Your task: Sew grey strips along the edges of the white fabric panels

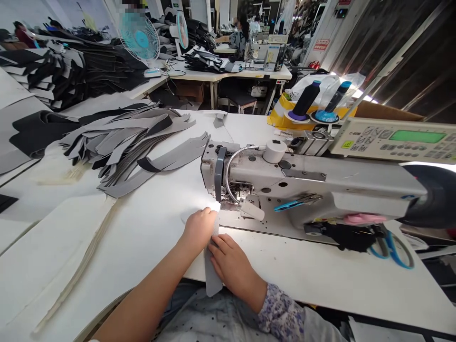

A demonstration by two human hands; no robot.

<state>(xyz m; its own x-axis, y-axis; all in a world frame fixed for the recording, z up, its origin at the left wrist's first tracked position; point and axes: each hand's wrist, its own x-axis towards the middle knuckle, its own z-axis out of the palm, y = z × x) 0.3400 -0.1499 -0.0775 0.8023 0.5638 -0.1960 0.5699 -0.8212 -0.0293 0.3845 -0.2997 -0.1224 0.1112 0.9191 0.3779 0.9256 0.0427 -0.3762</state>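
A narrow grey fabric strip (213, 278) runs from the sewing machine's (274, 173) needle area toward me, and its near end hangs past the table's front edge. Close to the lit needle area, my left hand (201, 227) is closed on the strip's far part, with the fingertips partly hidden. Just nearer to me, my right hand (235, 263) lies on the strip with its fingers stretched out. The needle itself is hard to make out behind the grey guard (220, 173) and the small lamp (252, 210).
Left on the table lies a heap of grey and black strips (121, 137). A blue cutter (290, 205) rests on the machine bed, and blue-handled scissors (394, 249) lie to the right. Thread cones (305, 100) and a control panel (399, 140) stand behind the machine.
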